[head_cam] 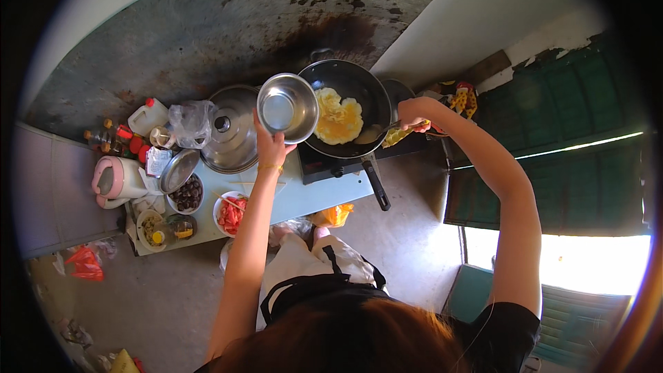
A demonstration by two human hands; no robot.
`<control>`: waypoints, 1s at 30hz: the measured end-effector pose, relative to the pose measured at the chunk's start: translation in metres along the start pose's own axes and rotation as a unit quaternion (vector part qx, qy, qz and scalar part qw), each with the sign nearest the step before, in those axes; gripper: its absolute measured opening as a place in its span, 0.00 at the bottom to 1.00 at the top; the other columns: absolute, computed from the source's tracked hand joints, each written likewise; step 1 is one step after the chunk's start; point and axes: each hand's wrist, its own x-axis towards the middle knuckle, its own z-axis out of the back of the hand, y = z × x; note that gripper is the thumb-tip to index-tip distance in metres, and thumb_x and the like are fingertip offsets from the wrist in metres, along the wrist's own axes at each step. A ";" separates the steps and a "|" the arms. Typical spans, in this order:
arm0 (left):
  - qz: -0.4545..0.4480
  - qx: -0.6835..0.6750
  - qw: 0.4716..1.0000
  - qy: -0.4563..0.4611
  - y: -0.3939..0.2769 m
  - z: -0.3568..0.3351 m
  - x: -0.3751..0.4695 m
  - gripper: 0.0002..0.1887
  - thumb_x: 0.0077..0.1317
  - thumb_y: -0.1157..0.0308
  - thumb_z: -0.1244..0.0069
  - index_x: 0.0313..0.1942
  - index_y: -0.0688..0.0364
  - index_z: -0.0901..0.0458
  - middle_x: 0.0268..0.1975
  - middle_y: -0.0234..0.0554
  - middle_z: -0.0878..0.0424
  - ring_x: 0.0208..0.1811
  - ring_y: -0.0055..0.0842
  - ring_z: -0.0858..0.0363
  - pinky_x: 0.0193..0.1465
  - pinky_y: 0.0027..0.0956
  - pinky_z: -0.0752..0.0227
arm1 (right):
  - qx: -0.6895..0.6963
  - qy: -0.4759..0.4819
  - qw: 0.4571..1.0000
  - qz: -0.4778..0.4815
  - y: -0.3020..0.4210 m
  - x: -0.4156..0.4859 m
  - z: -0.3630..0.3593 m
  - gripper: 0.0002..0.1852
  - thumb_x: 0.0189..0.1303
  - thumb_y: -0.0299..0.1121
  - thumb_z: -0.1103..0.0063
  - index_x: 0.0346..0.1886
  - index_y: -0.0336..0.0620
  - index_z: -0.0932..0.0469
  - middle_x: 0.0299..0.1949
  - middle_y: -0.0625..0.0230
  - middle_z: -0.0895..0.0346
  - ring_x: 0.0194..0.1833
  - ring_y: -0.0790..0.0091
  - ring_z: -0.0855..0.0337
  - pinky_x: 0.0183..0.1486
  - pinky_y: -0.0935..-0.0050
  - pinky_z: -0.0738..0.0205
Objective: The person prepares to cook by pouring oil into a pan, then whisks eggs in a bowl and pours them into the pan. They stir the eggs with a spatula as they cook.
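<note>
My left hand [272, 149] grips the rim of a stainless steel bowl [288, 109], tilted so that I see its bare inside. The bowl is held beside the left rim of a black wok [380, 90]. Yellow and white egg [339, 116] lies spread in the wok. In my right hand [412, 114] is the handle of a spatula or ladle [369, 134], whose head rests in the wok to the right of the egg. The wok sits on a black stove [321, 166], its handle [377, 186] pointing toward me.
Left of the wok stands a lidded metal pan [233, 140]. Further left are a white bowl of cut red fruit or vegetable [233, 215], a bowl of dark round items [187, 196], a pink-and-white kettle [116, 181] and several bottles. An orange plastic bag [334, 215] hangs near the table's front edge.
</note>
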 end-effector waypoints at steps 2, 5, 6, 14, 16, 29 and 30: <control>0.032 -0.058 0.998 -0.014 0.002 0.020 -0.014 0.46 0.58 0.88 0.67 0.70 0.38 0.67 0.68 0.45 0.50 0.61 0.45 0.34 0.48 0.55 0.22 | 0.063 0.033 0.997 -0.014 0.009 0.012 0.004 0.06 0.55 0.29 0.45 0.30 0.35 0.23 0.16 0.59 0.28 0.16 0.68 0.26 0.18 0.71 0.29; 0.057 -0.102 0.993 -0.033 0.012 0.050 -0.038 0.45 0.58 0.87 0.68 0.69 0.37 0.67 0.67 0.44 0.50 0.60 0.44 0.34 0.48 0.54 0.21 | 0.167 0.000 0.986 0.021 0.005 0.026 0.006 0.08 0.57 0.33 0.46 0.33 0.39 0.21 0.14 0.64 0.30 0.14 0.70 0.28 0.15 0.72 0.32; 0.059 -0.108 0.991 -0.044 0.014 0.062 -0.045 0.44 0.59 0.87 0.68 0.69 0.38 0.67 0.67 0.44 0.50 0.60 0.44 0.34 0.48 0.54 0.21 | 0.190 -0.037 0.980 0.054 0.012 0.020 0.011 0.07 0.56 0.31 0.46 0.29 0.36 0.23 0.12 0.63 0.32 0.13 0.70 0.29 0.14 0.71 0.34; 0.072 -0.101 0.987 -0.107 0.012 0.108 -0.083 0.43 0.59 0.87 0.68 0.70 0.39 0.63 0.67 0.43 0.48 0.58 0.44 0.30 0.47 0.50 0.19 | 0.166 -0.037 0.985 0.041 -0.005 -0.013 0.052 0.10 0.58 0.30 0.45 0.43 0.42 0.23 0.14 0.64 0.33 0.13 0.71 0.32 0.12 0.71 0.38; 0.077 -0.100 0.985 -0.120 0.004 0.110 -0.089 0.43 0.59 0.87 0.67 0.69 0.39 0.63 0.67 0.43 0.48 0.58 0.45 0.30 0.48 0.50 0.19 | 0.097 -0.049 0.994 0.027 -0.004 -0.024 0.044 0.10 0.57 0.30 0.43 0.43 0.42 0.23 0.15 0.64 0.31 0.14 0.71 0.30 0.14 0.71 0.35; 0.063 -0.094 0.987 -0.116 0.010 0.115 -0.114 0.40 0.62 0.85 0.67 0.69 0.40 0.63 0.66 0.44 0.44 0.56 0.42 0.27 0.48 0.48 0.19 | -0.027 -0.209 0.978 -0.003 -0.004 0.028 -0.004 0.13 0.55 0.35 0.44 0.34 0.34 0.19 0.26 0.53 0.19 0.27 0.57 0.16 0.31 0.61 0.20; 0.067 -0.092 0.987 -0.114 0.009 0.114 -0.116 0.40 0.62 0.85 0.67 0.69 0.40 0.63 0.65 0.44 0.44 0.56 0.42 0.27 0.48 0.48 0.19 | -0.047 -0.241 0.969 0.009 -0.008 0.045 -0.004 0.12 0.55 0.35 0.44 0.34 0.34 0.19 0.28 0.52 0.19 0.28 0.56 0.16 0.32 0.61 0.19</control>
